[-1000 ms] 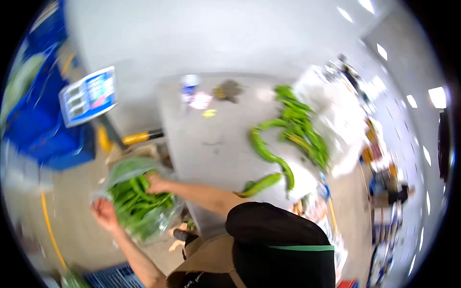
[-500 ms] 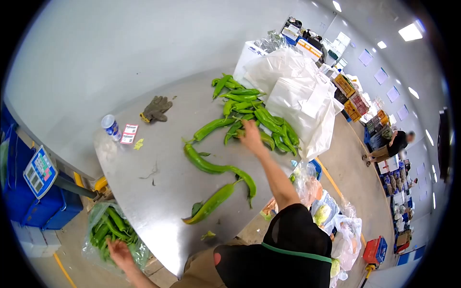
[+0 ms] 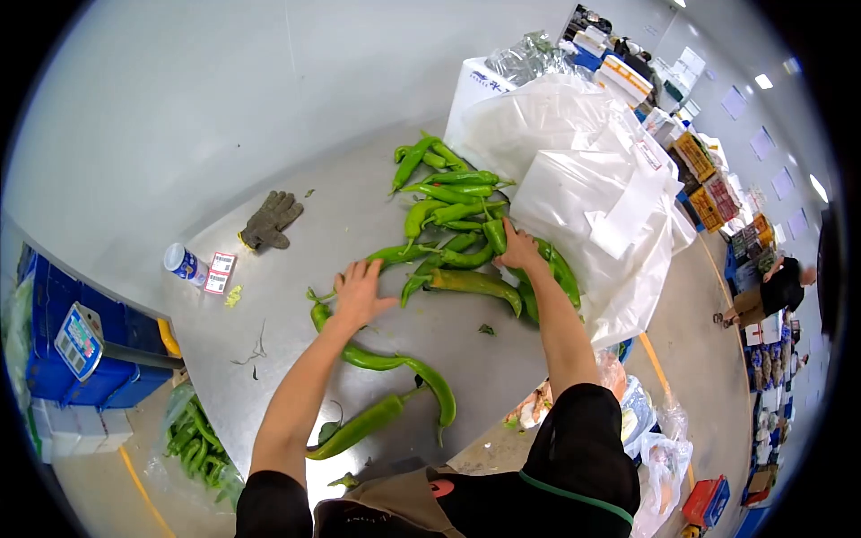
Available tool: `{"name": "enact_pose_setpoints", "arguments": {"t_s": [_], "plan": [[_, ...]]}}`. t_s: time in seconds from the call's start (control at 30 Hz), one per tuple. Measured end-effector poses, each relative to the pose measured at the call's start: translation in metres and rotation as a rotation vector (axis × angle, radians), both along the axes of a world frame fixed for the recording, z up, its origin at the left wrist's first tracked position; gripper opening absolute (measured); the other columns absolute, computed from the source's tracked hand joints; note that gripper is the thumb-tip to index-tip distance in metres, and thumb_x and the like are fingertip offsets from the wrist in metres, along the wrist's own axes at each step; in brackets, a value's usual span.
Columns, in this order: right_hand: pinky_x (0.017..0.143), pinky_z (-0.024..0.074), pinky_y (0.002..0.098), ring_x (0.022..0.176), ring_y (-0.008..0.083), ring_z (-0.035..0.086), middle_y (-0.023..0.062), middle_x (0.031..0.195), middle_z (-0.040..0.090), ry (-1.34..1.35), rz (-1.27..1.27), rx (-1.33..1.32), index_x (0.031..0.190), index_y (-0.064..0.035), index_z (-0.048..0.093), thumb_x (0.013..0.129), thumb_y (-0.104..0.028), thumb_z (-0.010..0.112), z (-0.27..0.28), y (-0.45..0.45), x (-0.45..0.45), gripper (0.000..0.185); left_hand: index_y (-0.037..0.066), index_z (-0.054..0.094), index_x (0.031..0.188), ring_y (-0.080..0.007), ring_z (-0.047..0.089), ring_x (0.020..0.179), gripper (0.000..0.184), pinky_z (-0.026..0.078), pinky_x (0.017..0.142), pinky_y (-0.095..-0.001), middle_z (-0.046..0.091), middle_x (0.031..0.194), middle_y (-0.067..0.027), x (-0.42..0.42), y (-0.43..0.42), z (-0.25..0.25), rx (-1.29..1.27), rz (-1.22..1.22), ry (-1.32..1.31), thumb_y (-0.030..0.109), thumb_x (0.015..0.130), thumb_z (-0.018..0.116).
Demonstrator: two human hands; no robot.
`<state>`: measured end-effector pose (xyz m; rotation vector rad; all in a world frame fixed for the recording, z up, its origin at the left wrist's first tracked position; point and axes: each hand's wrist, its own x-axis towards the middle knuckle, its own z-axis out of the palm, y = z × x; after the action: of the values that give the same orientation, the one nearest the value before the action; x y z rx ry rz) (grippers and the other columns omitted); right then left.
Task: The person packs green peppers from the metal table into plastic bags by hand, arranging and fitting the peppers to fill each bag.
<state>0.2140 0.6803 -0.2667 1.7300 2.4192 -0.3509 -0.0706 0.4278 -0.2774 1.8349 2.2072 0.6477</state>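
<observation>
Green peppers (image 3: 459, 212) lie near a white box (image 3: 466, 103) with illegible blue lettering (image 3: 490, 82).

This looks like a produce packing area in a warehouse: a grey metal counter (image 3: 296, 309) bearing long green peppers (image 3: 462, 193) and white-and-red barcode labels (image 3: 221, 264), a blue-and-white digital scale display (image 3: 79, 342), stacked yellow-orange plastic crates (image 3: 693, 155), yellow lines (image 3: 146, 491) painted on the floor (image 3: 108, 489).

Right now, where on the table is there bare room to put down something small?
The table is mostly bare between the glove and the pepper pile. Another free patch lies between the label stickers and the lowest pepper in view, apart from small scraps. It is crowded around the right hand, where the pile lies beside the white bag.
</observation>
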Motion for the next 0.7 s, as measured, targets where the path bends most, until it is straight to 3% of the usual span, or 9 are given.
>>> {"name": "enact_pose_setpoints", "arguments": {"t_s": [0.03, 0.13, 0.27, 0.3, 0.47, 0.57, 0.7], "plan": [[0.098, 0.0368, 0.0492, 0.118, 0.0436, 0.042, 0.0265, 0.131, 0.040, 0.006, -0.042, -0.023, 0.145, -0.0197, 0.015, 0.059, -0.030, 0.079, 0.002, -0.002, -0.002, 0.108, 0.012, 0.037, 0.134, -0.0412, 0.031, 0.126, 0.092, 0.024, 0.097, -0.0638, 0.035, 0.135, -0.0212, 0.014, 0.011, 0.012, -0.126, 0.023, 0.051, 0.040, 0.058, 0.081], [0.097, 0.0385, 0.0447, 0.114, 0.0437, 0.045, 0.0271, 0.127, 0.044, 0.156, -0.055, -0.065, 0.145, -0.0195, 0.017, 0.058, -0.026, 0.078, -0.003, -0.008, 0.007, 0.106, 0.016, 0.032, 0.139, -0.0451, 0.024, 0.128, 0.105, 0.020, 0.096, -0.0674, 0.027, 0.140, -0.0235, 0.041, 0.040, 0.013, -0.227, 0.117, 0.117, 0.049, 0.052, 0.081], [0.094, 0.0408, 0.0440, 0.112, 0.0423, 0.048, 0.0272, 0.124, 0.045, 0.220, 0.045, -0.045, 0.145, -0.0176, 0.020, 0.056, -0.025, 0.078, -0.014, -0.013, 0.010, 0.107, 0.019, 0.028, 0.140, -0.0387, 0.038, 0.117, 0.099, 0.032, 0.091, -0.0604, 0.039, 0.124, -0.0220, 0.028, 0.069, -0.012, -0.263, 0.084, 0.245, 0.042, 0.058, 0.079], [0.094, 0.0410, 0.0433, 0.111, 0.0420, 0.049, 0.0272, 0.124, 0.046, 0.306, 0.052, -0.068, 0.145, -0.0154, 0.020, 0.055, -0.024, 0.079, -0.017, -0.013, 0.012, 0.107, 0.011, 0.036, 0.134, -0.0346, 0.044, 0.108, 0.089, 0.039, 0.087, -0.0528, 0.045, 0.114, -0.0192, 0.015, 0.072, -0.017, -0.190, 0.055, 0.256, 0.036, 0.060, 0.077], [0.094, 0.0411, 0.0390, 0.109, 0.0411, 0.050, 0.0281, 0.119, 0.050, 0.571, 0.149, -0.167, 0.143, -0.0063, 0.020, 0.053, -0.018, 0.079, -0.026, -0.019, 0.014, 0.108, 0.000, 0.046, 0.116, -0.0350, 0.053, 0.100, 0.072, 0.044, 0.084, -0.0460, 0.053, 0.106, -0.0191, -0.007, 0.056, -0.024, -0.290, 0.116, 0.200, 0.032, 0.058, 0.075], [0.096, 0.0403, 0.0378, 0.110, 0.0376, 0.051, 0.0271, 0.117, 0.053, 0.460, 0.086, -0.119, 0.142, -0.0040, 0.023, 0.054, -0.018, 0.078, -0.026, -0.030, 0.000, 0.105, -0.001, 0.049, 0.107, -0.0360, 0.056, 0.098, 0.064, 0.044, 0.085, -0.0440, 0.055, 0.105, -0.0195, -0.006, 0.040, -0.016, -0.311, 0.131, 0.105, 0.031, 0.059, 0.074], [0.097, 0.0386, 0.0324, 0.112, 0.0293, 0.051, 0.0199, 0.123, 0.053, 0.662, 0.022, -0.094, 0.140, 0.0016, 0.027, 0.055, -0.008, 0.075, 0.011, -0.050, -0.011, 0.098, -0.004, 0.049, 0.104, -0.0365, 0.058, 0.095, 0.061, 0.046, 0.083, -0.0435, 0.058, 0.102, -0.0218, -0.030, 0.014, 0.011, -0.324, 0.188, -0.171, 0.028, 0.058, 0.073]]}}
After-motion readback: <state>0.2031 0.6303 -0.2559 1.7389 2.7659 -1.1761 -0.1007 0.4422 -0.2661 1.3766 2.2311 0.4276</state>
